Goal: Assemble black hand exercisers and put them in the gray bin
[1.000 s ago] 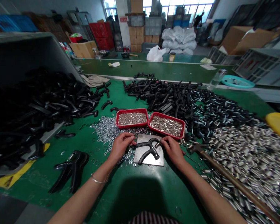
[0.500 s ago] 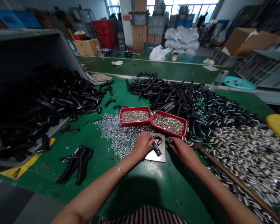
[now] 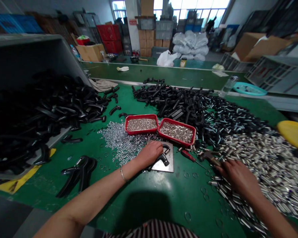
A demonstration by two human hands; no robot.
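Observation:
My left hand point(image 3: 151, 154) is closed around a black curved handle part point(image 3: 164, 160), pressing it onto a square metal plate point(image 3: 170, 167). The hooked end of that part, with a small silver pin in it, sticks out past my fingers. Over at the right, my right hand point(image 3: 240, 177) grips the wooden handle of a hammer point(image 3: 215, 161), near its head; the rest of the handle is hidden under my hand and forearm. Between the plate and the hammer lies a red-handled screwdriver point(image 3: 188, 155).
Two red trays point(image 3: 142, 133) of small metal parts stand behind the plate. Washers point(image 3: 124, 145) are scattered leftward, silver barrels point(image 3: 268, 165) heaped rightward. Black parts point(image 3: 173, 99) pile up behind, and more fill a tipped grey bin point(image 3: 64, 49). An assembled black clamp point(image 3: 83, 172) lies left.
My right hand has moved right, from beside the plate onto the hammer handle, uncovering the screwdriver. My left hand stays on the black part at the plate. The view has shifted slightly.

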